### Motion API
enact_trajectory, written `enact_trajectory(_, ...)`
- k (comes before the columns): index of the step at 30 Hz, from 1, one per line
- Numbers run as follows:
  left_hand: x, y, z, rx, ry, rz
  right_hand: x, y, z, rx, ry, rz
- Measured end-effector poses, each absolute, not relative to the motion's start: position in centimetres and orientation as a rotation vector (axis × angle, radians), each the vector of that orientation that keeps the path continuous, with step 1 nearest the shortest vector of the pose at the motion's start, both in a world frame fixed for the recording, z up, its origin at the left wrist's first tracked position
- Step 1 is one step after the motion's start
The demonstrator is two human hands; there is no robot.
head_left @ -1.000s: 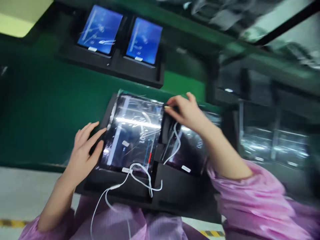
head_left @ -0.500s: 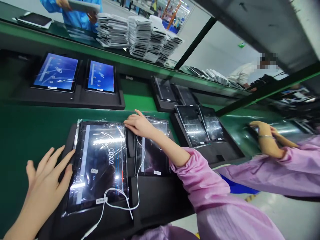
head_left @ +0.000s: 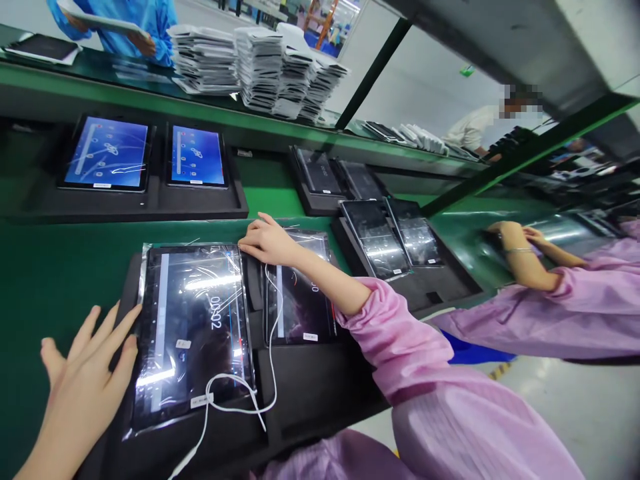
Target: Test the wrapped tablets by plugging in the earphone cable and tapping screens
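Note:
A plastic-wrapped tablet (head_left: 193, 327) with a lit screen lies in the left slot of a black foam tray (head_left: 310, 387) in front of me. My left hand (head_left: 83, 380) is open, fingers spread, fingertips against the tablet's left edge. My right hand (head_left: 267, 241) reaches across to the top right corner of that tablet, fingers pressed together on the edge between it and a second wrapped tablet (head_left: 300, 293) in the right slot. A white cable (head_left: 235, 393) runs from the first tablet's lower edge and up toward my right hand.
A green conveyor belt (head_left: 65, 267) carries other trays: two lit blue tablets (head_left: 107, 152), dark tablets (head_left: 377, 237) to the right. Stacks of white packets (head_left: 260, 63) sit on the shelf behind. A person in pink (head_left: 530, 260) works on my right; a person in blue (head_left: 125, 20) stands opposite.
My view has swung up and to the right from the tray, bringing in the line and co-workers. Both hands stay on the left tablet's edges, shifted slightly.

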State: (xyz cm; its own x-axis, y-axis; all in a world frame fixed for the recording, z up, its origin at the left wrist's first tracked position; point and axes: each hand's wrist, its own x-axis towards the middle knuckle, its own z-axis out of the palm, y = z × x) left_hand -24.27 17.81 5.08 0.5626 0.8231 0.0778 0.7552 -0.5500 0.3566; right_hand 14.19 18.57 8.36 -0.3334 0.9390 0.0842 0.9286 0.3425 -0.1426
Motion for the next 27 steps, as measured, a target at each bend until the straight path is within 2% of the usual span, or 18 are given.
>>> enact_trajectory(3,-24.2,17.8,5.0,2.537,1.316,0.323,14.5,17.7,9.2,-1.713,-2.465,-0.082)
enact_trajectory(6,-24.0,17.4,4.9,2.549,1.408,0.344,15.6,14.7,11.0,-1.743,-2.065,-0.066)
enact_trajectory(10,-24.3,16.7,5.4,2.527,1.451,0.273,18.3,7.0,14.7,-1.635,-1.212,0.377)
enact_trajectory(13,-26.2,16.6,5.8,2.508,1.539,0.222,20.3,1.9,16.1,-1.646,-0.889,0.714)
enact_trajectory(16,-29.2,17.0,5.5,2.51,1.664,0.177,21.7,0.4,14.1,-1.722,-0.798,0.807)
enact_trajectory(20,-31.8,17.4,5.7,2.461,1.731,0.142,22.8,4.1,8.8,-1.714,-0.845,0.793)
enact_trajectory(23,-30.6,16.7,7.9,2.398,1.728,0.228,23.6,7.8,6.2,-1.727,-0.951,0.716)
enact_trajectory(27,-25.2,15.2,12.0,2.408,1.602,0.427,24.6,10.5,5.3,-1.752,-1.057,0.671)
